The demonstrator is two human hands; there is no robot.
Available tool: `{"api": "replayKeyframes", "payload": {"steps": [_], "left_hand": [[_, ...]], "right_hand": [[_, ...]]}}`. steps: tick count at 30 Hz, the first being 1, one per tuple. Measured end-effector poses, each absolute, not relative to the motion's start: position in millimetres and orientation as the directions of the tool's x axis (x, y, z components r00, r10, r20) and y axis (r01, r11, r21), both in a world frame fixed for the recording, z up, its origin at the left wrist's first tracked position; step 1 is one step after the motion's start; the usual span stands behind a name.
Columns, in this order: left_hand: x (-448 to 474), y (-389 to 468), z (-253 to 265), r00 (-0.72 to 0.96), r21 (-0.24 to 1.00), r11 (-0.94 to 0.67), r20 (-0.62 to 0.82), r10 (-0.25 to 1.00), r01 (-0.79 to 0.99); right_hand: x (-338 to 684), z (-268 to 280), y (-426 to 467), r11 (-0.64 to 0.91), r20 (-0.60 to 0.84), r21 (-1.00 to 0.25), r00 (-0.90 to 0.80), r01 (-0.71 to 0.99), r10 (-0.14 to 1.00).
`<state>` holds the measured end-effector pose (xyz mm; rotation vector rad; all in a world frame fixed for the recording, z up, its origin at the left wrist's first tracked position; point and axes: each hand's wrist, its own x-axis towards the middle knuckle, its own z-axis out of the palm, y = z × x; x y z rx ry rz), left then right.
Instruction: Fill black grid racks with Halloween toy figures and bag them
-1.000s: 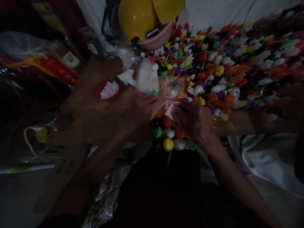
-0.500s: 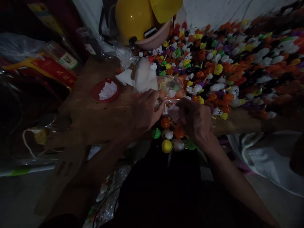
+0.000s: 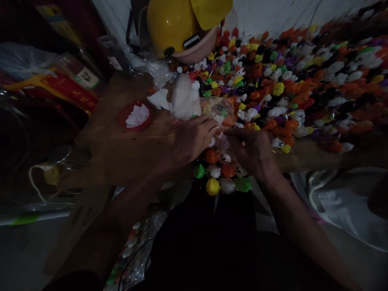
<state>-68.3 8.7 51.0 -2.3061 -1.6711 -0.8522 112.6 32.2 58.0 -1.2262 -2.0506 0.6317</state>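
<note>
My left hand (image 3: 194, 137) and my right hand (image 3: 253, 149) meet at the front edge of the table. Their fingers pinch the top of a clear plastic bag (image 3: 220, 130). Just below the fingertips a printed paper slip (image 3: 224, 142) shows, partly covered by my right hand. Small round toys (image 3: 213, 171) in orange, white, green and yellow bunch under my hands, some with little faces; whether all are inside the bag I cannot tell. Right behind my fingers lies another clear bag with toys (image 3: 222, 106). White plastic bags (image 3: 184, 97) lie beyond my left hand.
A red round dish (image 3: 121, 117) of paper slips sits on the wooden table (image 3: 127, 157) at left. A large heap of small colourful toys (image 3: 273, 85) spreads across the right and back. A yellow helmet (image 3: 169, 26) rests in a pink basin (image 3: 197, 52) at the back.
My fingertips have come closer together over the bag's top. My right hand has shifted slightly up, and more of the toys below shows.
</note>
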Motion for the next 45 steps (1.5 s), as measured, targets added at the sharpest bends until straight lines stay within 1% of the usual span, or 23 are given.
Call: {"api": "replayKeyframes", "payload": {"steps": [3,5,8,10,12,14,16,17,19,22,24,26,29,31,32,34,36,38,40,41,42,44,45], "left_hand": [[-66,12,52,0.186,0.163,-0.316,0.531,0.826,0.935],[-65,15,51,0.157,0.183,-0.297,0.540,0.827,0.937],[-65,20,46,0.092,0.296,-0.286,0.530,0.843,0.911],[-66,22,42,0.061,0.394,-0.291,0.503,0.862,0.872],[-67,24,39,0.042,0.462,-0.304,0.495,0.868,0.833],[-67,24,38,0.034,0.487,-0.325,0.515,0.857,0.811],[-66,24,38,0.045,0.479,-0.360,0.550,0.834,0.801],[-65,23,38,0.057,0.468,-0.379,0.567,0.821,0.799],[-63,22,40,0.090,0.430,-0.414,0.598,0.796,0.802],[-61,16,42,0.144,0.345,-0.431,0.619,0.772,0.834],[-61,8,45,0.169,0.287,-0.413,0.606,0.777,0.864],[-62,-2,48,0.181,0.257,-0.389,0.580,0.794,0.885],[-64,-16,51,0.210,0.262,-0.381,0.507,0.836,0.887],[-66,-21,50,0.214,0.314,-0.406,0.500,0.839,0.858],[-67,-22,48,0.196,0.366,-0.424,0.520,0.831,0.828],[-73,-24,43,0.099,0.513,-0.451,0.574,0.813,0.730],[-85,-28,34,-0.071,0.679,-0.413,0.564,0.823,0.607],[-102,-37,20,-0.290,0.830,-0.298,0.466,0.836,0.472],[-117,-52,2,-0.459,0.932,-0.168,0.309,0.833,0.322],[-122,-61,-8,-0.481,0.961,-0.107,0.223,0.848,0.257],[-124,-69,-16,-0.455,0.976,-0.057,0.148,0.878,0.208],[-119,-84,-29,-0.325,0.991,0.047,-0.004,0.946,0.123],[-114,-89,-34,-0.268,0.992,0.087,-0.059,0.962,0.091]], "right_hand": [[113,55,41,0.400,0.314,-0.807,-0.258,0.435,0.914],[115,55,46,0.388,0.323,-0.857,-0.235,0.340,0.917],[121,55,46,0.351,0.294,-0.891,-0.222,0.289,0.929],[124,52,42,0.361,0.288,-0.868,-0.245,0.342,0.926],[125,47,37,0.436,0.326,-0.778,-0.303,0.452,0.896],[123,43,32,0.543,0.371,-0.614,-0.397,0.573,0.839],[120,41,30,0.623,0.368,-0.436,-0.503,0.650,0.782],[118,42,30,0.650,0.354,-0.366,-0.546,0.666,0.759],[114,43,30,0.690,0.333,-0.270,-0.607,0.672,0.722],[113,46,29,0.716,0.357,-0.162,-0.636,0.679,0.684],[115,46,24,0.679,0.390,-0.104,-0.598,0.727,0.700],[118,45,19,0.606,0.431,-0.076,-0.522,0.792,0.736],[118,45,18,0.539,0.490,-0.071,-0.441,0.839,0.752],[116,47,23,0.539,0.498,-0.067,-0.440,0.840,0.747],[115,50,26,0.547,0.492,-0.071,-0.448,0.834,0.746],[120,56,29,0.577,0.480,-0.115,-0.463,0.809,0.745],[136,62,28,0.610,0.494,-0.211,-0.455,0.764,0.741],[162,61,24,0.595,0.538,-0.316,-0.376,0.739,0.754],[192,49,21,0.517,0.566,-0.415,-0.233,0.749,0.791],[204,38,20,0.477,0.545,-0.472,-0.180,0.741,0.819],[214,25,20,0.432,0.463,-0.558,-0.166,0.709,0.871],[223,-3,21,0.330,0.253,-0.728,-0.211,0.601,0.944],[222,-16,22,0.275,0.152,-0.801,-0.263,0.532,0.953]]}}
